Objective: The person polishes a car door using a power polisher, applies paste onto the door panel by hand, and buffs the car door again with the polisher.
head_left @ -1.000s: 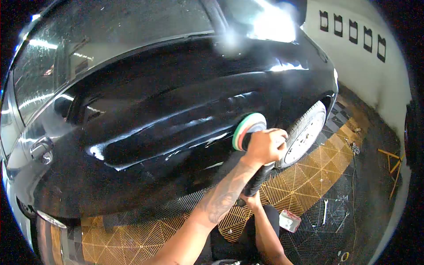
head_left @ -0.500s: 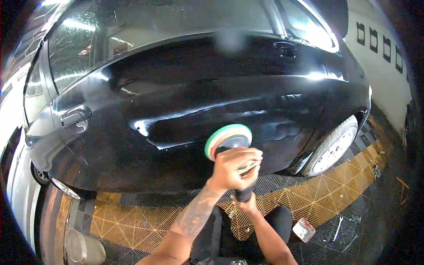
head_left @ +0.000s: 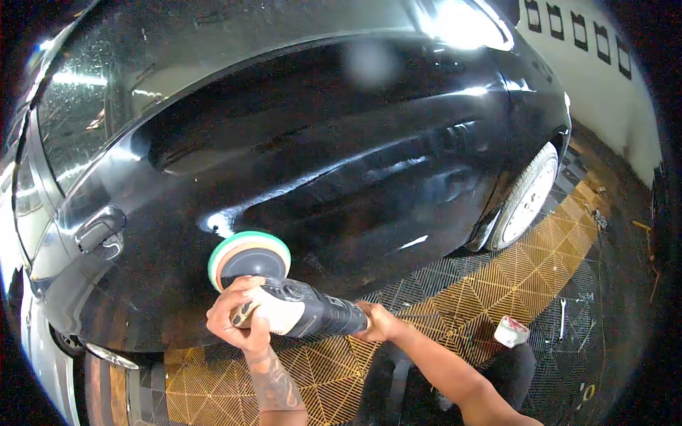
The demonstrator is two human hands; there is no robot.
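Observation:
My left hand is wrapped round the head of a polisher, close behind its round pad. The polisher's rear handle is in my right hand. Its green-edged pad rests against the lower part of a black car door, though the contact face is hidden. Just above the pad, a whitish streak marks the paint and runs up to the right.
A door handle is at the left and a wheel at the right. On the tiled floor lie a small white container and a wrench. A wall stands behind the car.
Both hands have carried the polisher left along the door, and it has swung from upright to nearly level. The streak's lower part no longer shows. The view has shifted too.

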